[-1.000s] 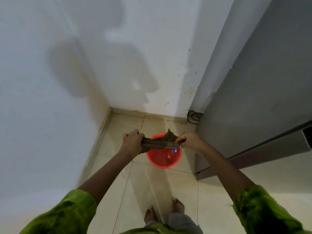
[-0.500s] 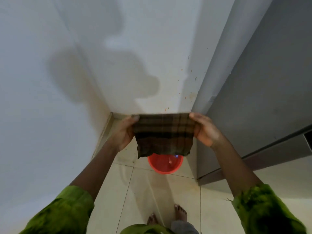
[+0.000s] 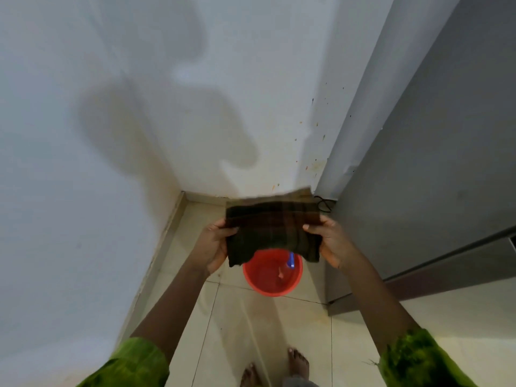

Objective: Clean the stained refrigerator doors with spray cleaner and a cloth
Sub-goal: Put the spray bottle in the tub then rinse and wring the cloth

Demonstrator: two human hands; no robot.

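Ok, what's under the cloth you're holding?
A red bucket on the tiled floor, below the cloth. The cloth covers its far rim; something blue inside is too blurred to name.

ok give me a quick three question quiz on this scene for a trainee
1. True or false: the left hand and the right hand each hold a side of the checked cloth.
2. Where is the red basin? A on the tiled floor; B on a shelf; C on a chair.
3. On which side of the person does the refrigerator stand?
Key: 1 true; 2 A; 3 right.
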